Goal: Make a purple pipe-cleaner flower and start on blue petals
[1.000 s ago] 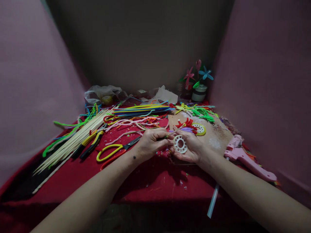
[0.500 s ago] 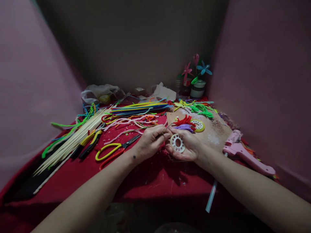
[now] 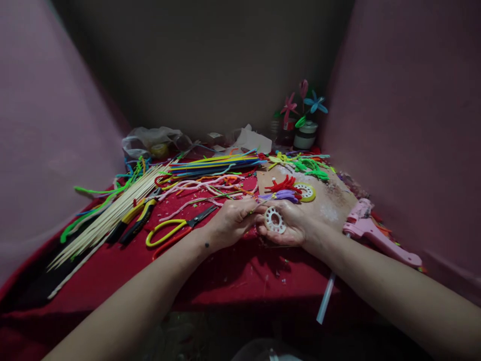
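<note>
In the head view, my right hand [image 3: 295, 223] is turned palm up, its fingers curled round a white plastic spool ring [image 3: 275, 230] with small holes around its face. My left hand [image 3: 235, 220] meets it from the left with fingers pinched together. A thin pale strand [image 3: 263, 202] runs from the left fingertips over to the right hand's fingers; its exact kind is too small to tell. Just beyond the hands lie purple pipe-cleaner loops [image 3: 283, 194], red pipe-cleaner pieces [image 3: 281, 184] and a second ring with a yellow rim [image 3: 310, 193].
Left of the hands lie scissors [image 3: 167, 234], pliers [image 3: 141, 218] and a bundle of wooden sticks [image 3: 108, 215]. Pipe cleaners [image 3: 214, 165] spread across the back. A pink glue gun [image 3: 376, 235] rests at right, near my forearm. Pipe-cleaner flowers [image 3: 315, 103] stand behind in a pot [image 3: 305, 136].
My left fingers have shifted slightly down and left, and the thin strand shows more between the hands. The spool ring stays in the right palm. The whole view has shifted slightly.
</note>
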### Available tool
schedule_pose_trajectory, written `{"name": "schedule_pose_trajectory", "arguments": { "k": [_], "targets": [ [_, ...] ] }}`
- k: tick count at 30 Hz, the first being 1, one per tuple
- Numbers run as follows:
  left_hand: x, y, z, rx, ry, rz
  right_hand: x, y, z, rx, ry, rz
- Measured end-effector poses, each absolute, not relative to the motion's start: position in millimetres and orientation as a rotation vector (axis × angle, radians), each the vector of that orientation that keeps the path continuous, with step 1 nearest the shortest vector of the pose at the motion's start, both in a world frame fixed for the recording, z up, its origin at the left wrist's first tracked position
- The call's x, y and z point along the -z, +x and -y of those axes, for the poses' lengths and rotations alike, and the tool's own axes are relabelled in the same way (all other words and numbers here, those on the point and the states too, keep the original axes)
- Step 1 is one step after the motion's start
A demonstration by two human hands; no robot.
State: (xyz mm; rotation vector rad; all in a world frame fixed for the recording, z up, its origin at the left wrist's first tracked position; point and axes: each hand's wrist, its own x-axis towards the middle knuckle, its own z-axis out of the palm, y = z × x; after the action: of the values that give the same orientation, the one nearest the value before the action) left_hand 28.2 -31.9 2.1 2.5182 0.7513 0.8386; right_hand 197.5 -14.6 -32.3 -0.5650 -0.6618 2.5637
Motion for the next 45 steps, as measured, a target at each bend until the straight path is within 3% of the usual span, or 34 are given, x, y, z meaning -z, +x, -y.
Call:
{"name": "schedule_pose_trajectory", "arguments": {
  "k": [9,20,29,34,39,45],
  "targets": [
    [0.2,35.2,34.1,-0.944,2.494,-0.785,25.9,193.9,17.2,-2.468,-0.730,0.549],
    [-18.0,30.5,36.2,-0.764,1.856,-0.921,22.7,199.8,13.8,-2.484,-0.649,0.678],
    [-8.6,37.1,40.8,-1.052,2.586,-0.913,28.9,199.0,14.0,-2.364,-0.685,0.572],
    [-12.2,39.3,44.4,-0.948,2.670,-0.964,32.1,201.5,12.8,-2.426,-0.638,0.576],
    [-19.2,42.1,50.1,-0.912,2.393,-1.100,31.7,203.2,11.1,-2.488,-0.532,0.572],
    [-29.0,46.4,50.8,-0.845,1.635,-1.118,24.3,201.5,17.8,-2.398,-0.564,0.637]
  ]
}}
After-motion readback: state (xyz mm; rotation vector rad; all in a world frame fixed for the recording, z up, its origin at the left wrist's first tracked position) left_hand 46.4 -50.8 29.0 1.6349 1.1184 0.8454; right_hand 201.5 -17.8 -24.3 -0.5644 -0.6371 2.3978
